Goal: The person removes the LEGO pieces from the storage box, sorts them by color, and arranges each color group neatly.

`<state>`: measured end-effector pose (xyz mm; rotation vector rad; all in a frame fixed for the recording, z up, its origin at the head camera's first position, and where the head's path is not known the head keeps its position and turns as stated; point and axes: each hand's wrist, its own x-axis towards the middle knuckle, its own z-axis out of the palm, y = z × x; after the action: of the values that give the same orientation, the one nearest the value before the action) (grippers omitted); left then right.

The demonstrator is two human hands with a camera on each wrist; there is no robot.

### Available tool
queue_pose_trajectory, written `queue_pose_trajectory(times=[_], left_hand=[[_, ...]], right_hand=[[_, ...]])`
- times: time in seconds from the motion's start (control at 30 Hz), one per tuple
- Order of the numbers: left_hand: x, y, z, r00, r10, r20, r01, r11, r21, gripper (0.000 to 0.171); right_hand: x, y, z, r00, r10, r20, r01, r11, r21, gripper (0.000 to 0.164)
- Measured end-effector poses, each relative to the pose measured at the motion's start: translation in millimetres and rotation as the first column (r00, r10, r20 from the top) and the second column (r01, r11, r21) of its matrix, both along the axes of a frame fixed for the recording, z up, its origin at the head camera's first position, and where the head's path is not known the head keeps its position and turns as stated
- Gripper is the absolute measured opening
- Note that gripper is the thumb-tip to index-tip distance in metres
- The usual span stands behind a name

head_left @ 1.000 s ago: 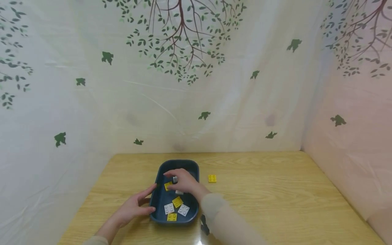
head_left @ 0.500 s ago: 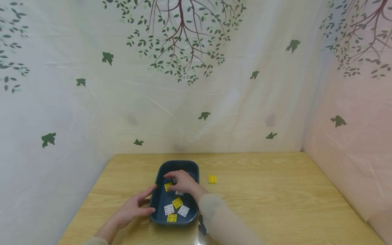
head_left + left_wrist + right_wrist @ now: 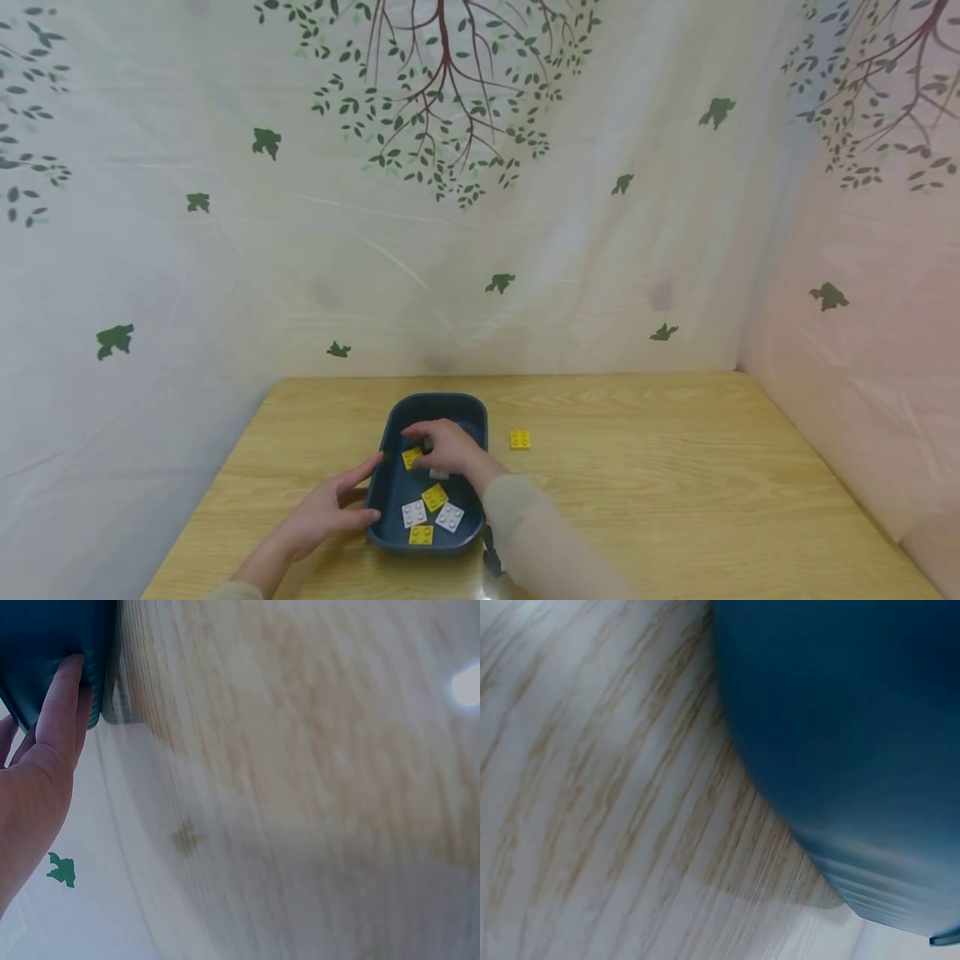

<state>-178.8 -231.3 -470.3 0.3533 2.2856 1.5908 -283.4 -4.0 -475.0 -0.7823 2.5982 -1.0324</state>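
A dark blue tray (image 3: 386, 521) on the wooden table holds yellow and white toy building bricks. My left hand (image 3: 322, 508) rests on the tray's left side, thumb near its front corner. Its fingers (image 3: 58, 712) lie straight along the outer wall in the left wrist view. Inside the tray, my right hand (image 3: 448, 446) spreads thumb and index finger apart around a yellow brick (image 3: 412, 457). A greyish brick (image 3: 428, 445) shows beneath the hand, and a white brick (image 3: 438, 474) is partly covered. The right wrist view shows only the tray's outer wall (image 3: 840, 750) and table.
In the tray's front half lie more yellow bricks (image 3: 434, 497) and white bricks (image 3: 450, 516). One yellow brick (image 3: 520, 440) lies on the table (image 3: 675, 483) right of the tray. A pale curtain (image 3: 420, 292) printed with leaves and birds surrounds the table.
My right hand has sunk very slightly inside the tray, its forearm shifting a little left. My left hand, the tray and the bricks stay in place.
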Motion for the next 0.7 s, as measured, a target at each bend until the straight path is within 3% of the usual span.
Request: queue_pose_trajectory(times=[0.7], left_hand=[[1.4, 0.9, -1.7, 1.000, 0.011, -0.005, -0.011, 1.000, 0.002, 0.079]], right_hand=[[-2.9, -1.4, -6.9, 0.999, 0.040, -0.025, -0.036, 0.991, 0.125, 0.045]])
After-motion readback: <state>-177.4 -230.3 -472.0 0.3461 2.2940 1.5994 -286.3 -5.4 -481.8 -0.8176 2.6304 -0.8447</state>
